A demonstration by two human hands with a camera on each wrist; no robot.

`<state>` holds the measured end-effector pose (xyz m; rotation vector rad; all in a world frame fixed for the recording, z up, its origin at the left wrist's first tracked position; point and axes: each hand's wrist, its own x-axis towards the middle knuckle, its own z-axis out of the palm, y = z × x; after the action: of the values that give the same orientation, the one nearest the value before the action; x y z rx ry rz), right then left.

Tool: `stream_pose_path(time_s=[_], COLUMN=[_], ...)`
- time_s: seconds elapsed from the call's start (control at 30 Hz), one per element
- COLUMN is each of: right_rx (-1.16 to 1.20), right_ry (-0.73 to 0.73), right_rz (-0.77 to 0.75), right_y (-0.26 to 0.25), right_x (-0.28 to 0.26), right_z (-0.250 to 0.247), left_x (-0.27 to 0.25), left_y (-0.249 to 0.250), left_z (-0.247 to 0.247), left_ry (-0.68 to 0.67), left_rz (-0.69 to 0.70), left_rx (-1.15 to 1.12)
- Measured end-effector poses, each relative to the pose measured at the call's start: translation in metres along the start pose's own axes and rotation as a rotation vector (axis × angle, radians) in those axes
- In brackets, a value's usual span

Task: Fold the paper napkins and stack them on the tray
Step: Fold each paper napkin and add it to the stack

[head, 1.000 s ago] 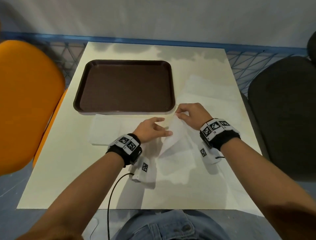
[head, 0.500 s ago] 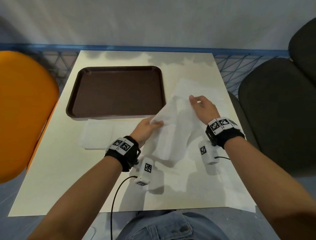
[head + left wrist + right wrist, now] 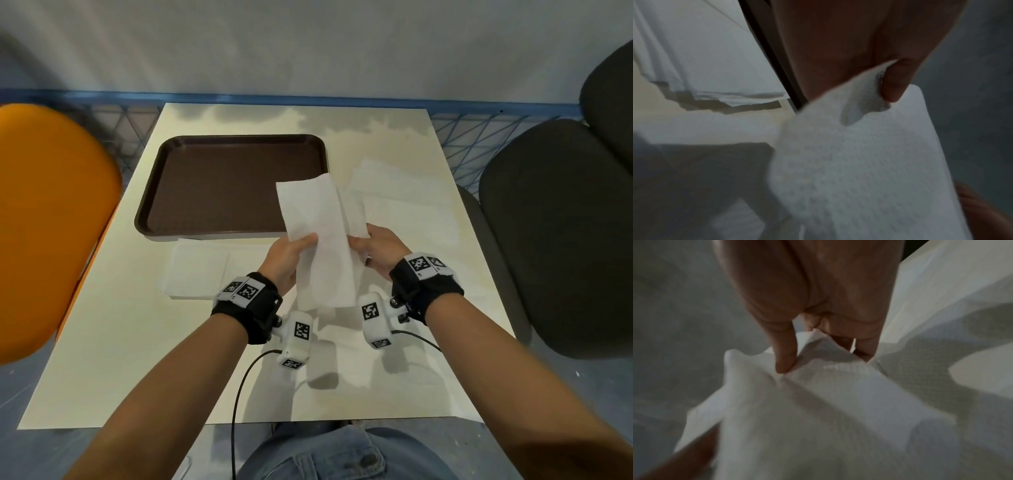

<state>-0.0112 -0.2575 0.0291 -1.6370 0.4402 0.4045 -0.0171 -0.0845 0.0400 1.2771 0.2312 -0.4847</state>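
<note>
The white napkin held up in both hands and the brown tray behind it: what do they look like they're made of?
The white napkin looks like thin embossed tissue paper: the left wrist view shows a dotted texture, and it creases softly where the left hand and right hand pinch it. The brown rectangular tray is probably moulded plastic, with a finely textured matte bed and rounded raised rim.

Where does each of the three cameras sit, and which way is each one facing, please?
Head: on the head, facing forward and down at the table, tray, both forearms and hands.
Left wrist: along the left hand pinching the napkin.
Right wrist: along the right hand pinching it too.
Shared: all three show the held napkin.
</note>
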Motion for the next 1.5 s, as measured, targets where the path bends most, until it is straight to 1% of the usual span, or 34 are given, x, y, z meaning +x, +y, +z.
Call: stream_pose_path(time_s=[0.07, 0.1, 0.23, 0.3, 0.37, 0.43, 0.5, 0.57, 0.63, 0.7, 0.77, 0.8, 0.83, 0.9, 0.93, 0.97, 1.0, 1.03, 1.07, 1.1, 1.13, 1.23, 1.27, 1.3, 1.37, 1.43, 1.5], right_rx=[-0.138, -0.193, -0.341, -0.409, -0.485, -0.503, -0.472, -0.438, -0.418, -0.305, -0.088, -0.02, -0.003, -0.032, -0.053, -0.059, -0.042, -0.009, 0.024, 0.063, 0.106, 0.242, 0.26, 0.256, 0.183, 0.054, -0.088], right_ry=[0.057, 0.093, 0.242, 0.31, 0.35, 0.376, 0.388, 0.357, 0.301, 0.225, 0.152, 0.147, 0.165, 0.24, 0.292, 0.343, 0.376, 0.384, 0.367, 0.338, 0.31, 0.274, 0.28, 0.294, 0.344, 0.381, 0.33], right_rz=[-0.057, -0.081, -0.15, -0.181, -0.203, -0.25, -0.293, -0.311, -0.317, -0.29, -0.187, -0.14, -0.114, -0.112, -0.119, -0.117, -0.106, -0.1, -0.102, -0.114, -0.129, -0.165, -0.173, -0.177, -0.145, -0.058, 0.069], right_y=[-0.001, -0.001, 0.001, 0.001, 0.001, -0.002, -0.004, -0.003, -0.002, -0.002, -0.004, -0.004, -0.005, -0.007, -0.008, -0.01, -0.011, -0.013, -0.013, -0.014, -0.015, -0.015, -0.013, -0.011, -0.002, 0.014, 0.031], right_x=[0.002, 0.003, 0.005, 0.007, 0.008, 0.006, 0.003, 0.0, -0.003, -0.005, -0.007, -0.008, -0.008, -0.007, -0.006, -0.004, -0.003, -0.002, -0.002, -0.002, -0.004, -0.009, -0.009, -0.01, -0.012, -0.012, -0.013], right_z=[0.002, 0.0, -0.017, -0.023, -0.022, -0.016, -0.008, 0.001, 0.011, 0.023, 0.031, 0.033, 0.033, 0.028, 0.024, 0.019, 0.015, 0.011, 0.007, 0.005, 0.003, -0.001, -0.004, -0.008, -0.018, -0.031, -0.041], left_x=[0.001, 0.002, 0.009, 0.013, 0.017, 0.019, 0.019, 0.018, 0.014, 0.007, 0.001, 0.002, 0.003, 0.007, 0.009, 0.01, 0.012, 0.015, 0.02, 0.023, 0.028, 0.032, 0.03, 0.03, 0.034, 0.038, 0.043], left_y=[-0.001, -0.001, 0.0, -0.001, -0.001, -0.002, -0.001, -0.003, -0.005, -0.007, -0.009, -0.011, -0.013, -0.018, -0.02, -0.018, -0.017, -0.015, -0.014, -0.013, -0.013, -0.02, -0.022, -0.024, -0.029, -0.031, -0.034], left_z=[0.002, 0.001, -0.012, -0.019, -0.019, -0.014, -0.004, 0.005, 0.015, 0.025, 0.033, 0.034, 0.034, 0.027, 0.023, 0.021, 0.018, 0.015, 0.012, 0.009, 0.005, 0.002, 0.002, 0.001, -0.003, -0.006, -0.011], left_ry=[-0.002, 0.019, 0.162, 0.178, 0.175, 0.19, 0.192, 0.17, 0.113, 0.025, -0.076, -0.129, -0.175, -0.247, -0.24, -0.179, -0.078, 0.032, 0.109, 0.136, 0.119, -0.082, -0.126, -0.138, -0.097, -0.052, -0.011], left_rz=[0.007, 0.01, 0.036, 0.05, 0.045, 0.048, 0.057, 0.072, 0.097, 0.117, 0.101, 0.089, 0.074, 0.063, 0.082, 0.116, 0.151, 0.188, 0.21, 0.217, 0.202, 0.087, 0.091, 0.11, 0.117, 0.093, 0.08], left_rx=[0.054, 0.083, 0.241, 0.363, 0.432, 0.454, 0.431, 0.395, 0.34, 0.322, 0.349, 0.365, 0.374, 0.34, 0.305, 0.283, 0.279, 0.3, 0.319, 0.348, 0.389, 0.404, 0.394, 0.391, 0.429, 0.572, 0.776])
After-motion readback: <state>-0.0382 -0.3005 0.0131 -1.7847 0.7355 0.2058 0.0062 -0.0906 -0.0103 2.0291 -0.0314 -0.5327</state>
